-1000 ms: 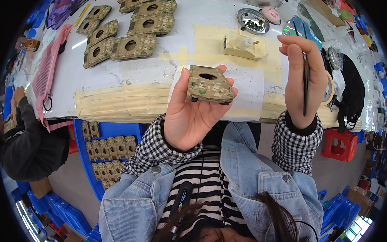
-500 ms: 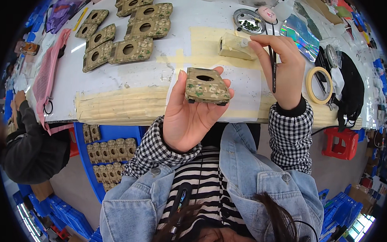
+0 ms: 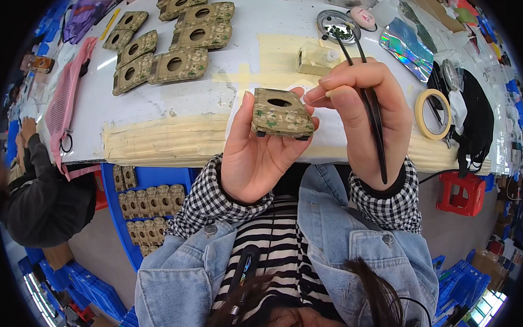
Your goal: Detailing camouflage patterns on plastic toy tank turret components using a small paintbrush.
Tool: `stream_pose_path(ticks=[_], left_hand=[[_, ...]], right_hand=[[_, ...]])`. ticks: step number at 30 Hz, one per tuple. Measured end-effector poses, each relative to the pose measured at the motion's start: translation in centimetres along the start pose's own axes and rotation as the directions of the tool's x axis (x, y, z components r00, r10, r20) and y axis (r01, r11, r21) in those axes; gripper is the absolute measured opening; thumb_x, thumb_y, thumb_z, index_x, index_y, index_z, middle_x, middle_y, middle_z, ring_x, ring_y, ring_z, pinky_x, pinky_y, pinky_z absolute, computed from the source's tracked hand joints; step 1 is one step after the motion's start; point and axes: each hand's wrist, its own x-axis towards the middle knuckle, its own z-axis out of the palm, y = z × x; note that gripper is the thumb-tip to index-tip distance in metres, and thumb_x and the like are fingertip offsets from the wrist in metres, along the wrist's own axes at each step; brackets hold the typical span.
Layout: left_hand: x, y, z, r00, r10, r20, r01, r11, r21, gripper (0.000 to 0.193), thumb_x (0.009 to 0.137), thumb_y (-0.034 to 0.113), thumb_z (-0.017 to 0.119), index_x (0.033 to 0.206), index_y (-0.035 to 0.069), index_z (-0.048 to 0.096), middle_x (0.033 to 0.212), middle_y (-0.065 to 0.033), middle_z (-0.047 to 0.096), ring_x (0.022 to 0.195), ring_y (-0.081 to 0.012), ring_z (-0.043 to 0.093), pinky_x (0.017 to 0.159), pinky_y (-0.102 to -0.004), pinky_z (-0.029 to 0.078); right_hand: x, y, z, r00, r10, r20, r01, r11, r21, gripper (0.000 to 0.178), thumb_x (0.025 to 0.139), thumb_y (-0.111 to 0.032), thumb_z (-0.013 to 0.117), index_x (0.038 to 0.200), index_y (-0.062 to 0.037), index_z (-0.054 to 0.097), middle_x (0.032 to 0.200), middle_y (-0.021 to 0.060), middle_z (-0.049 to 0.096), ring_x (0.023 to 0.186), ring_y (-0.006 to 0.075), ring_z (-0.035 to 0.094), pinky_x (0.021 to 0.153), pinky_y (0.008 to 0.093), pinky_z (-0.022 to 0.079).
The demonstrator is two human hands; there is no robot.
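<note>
My left hand [image 3: 256, 163] holds a camouflage-painted model vehicle hull [image 3: 281, 119] from below, thumb on its left side and fingers behind and to the right. The hull has a round hole in its top face. Just right of it, my right hand [image 3: 375, 113] is closed with black tweezers [image 3: 373, 118] lying across the palm, their tips pointing up and away. Its thumb and index finger also pinch a thin, pale, needle-like piece [image 3: 320, 100] directed at the hull's right edge. I cannot tell whether that piece touches the hull.
Several similar hulls [image 3: 178, 65] lie at the left on the white table, with more in a blue tray [image 3: 118, 216] below its edge. Beyond my right hand are a taped block with a white-capped container [image 3: 314, 58] and a round dish of small dark parts [image 3: 338, 22]. Masking tape [image 3: 419, 114] lies right.
My right hand has moved from the white-capped container toward the hull, bringing the thin piece. The tweezers have swung, their tips now farther left. My left hand stays nearly still.
</note>
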Motion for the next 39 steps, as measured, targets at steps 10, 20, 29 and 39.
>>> stream_pose_path(ticks=[10, 20, 29, 39], left_hand=[[0.0, 0.0, 0.1, 1.000, 0.006, -0.007, -0.006, 1.000, 0.003, 0.062, 0.097, 0.048, 0.031, 0.136, 0.001, 0.031, 0.128, -0.0193, 0.046, 0.119, -0.0316, 0.049, 0.098, -0.0383, 0.048], [-0.1, 0.0, 0.0, 1.000, 0.005, -0.011, -0.005, 1.000, 0.003, 0.061, 0.097, 0.048, 0.031, 0.137, 0.001, 0.030, 0.128, -0.0196, 0.046, 0.120, -0.0317, 0.048, 0.097, -0.0380, 0.048], [-0.2, 0.1, 0.0, 1.000, 0.009, -0.024, -0.009, 1.000, 0.006, 0.062, 0.097, 0.048, 0.032, 0.137, 0.001, 0.030, 0.129, -0.0202, 0.046, 0.120, -0.0328, 0.047, 0.097, -0.0385, 0.048], [-0.3, 0.4, -0.2, 0.997, -0.015, -0.072, 0.013, 1.000, -0.023, 0.062, 0.097, 0.047, 0.032, 0.138, 0.001, 0.026, 0.128, -0.0209, 0.047, 0.120, -0.0332, 0.047, 0.098, -0.0389, 0.048]], right_hand=[[0.2, 0.0, 0.3, 1.000, 0.008, 0.025, -0.007, 0.999, -0.035, 0.004, 0.087, -0.002, 0.059, 0.091, 0.0002, 0.057, 0.080, 0.0045, 0.058, 0.070, 0.0093, 0.058, 0.062, 0.0207, 0.045], [0.1, 0.0, 0.5, 0.999, 0.022, 0.027, -0.021, 1.000, -0.020, 0.004, 0.087, -0.002, 0.059, 0.090, 0.0001, 0.058, 0.080, 0.0046, 0.058, 0.070, 0.0094, 0.058, 0.062, 0.0207, 0.046], [0.2, 0.1, -0.1, 0.994, 0.101, 0.029, -0.104, 0.988, 0.113, 0.007, 0.091, -0.004, 0.055, 0.095, 0.0016, 0.055, 0.083, 0.0046, 0.059, 0.074, 0.0077, 0.058, 0.067, 0.0201, 0.047], [1.8, 2.0, -2.3, 0.966, -0.195, -0.169, 0.124, 0.925, -0.360, 0.006, 0.086, -0.005, 0.061, 0.090, 0.0002, 0.060, 0.075, 0.0044, 0.059, 0.069, 0.0100, 0.057, 0.063, 0.0222, 0.045]])
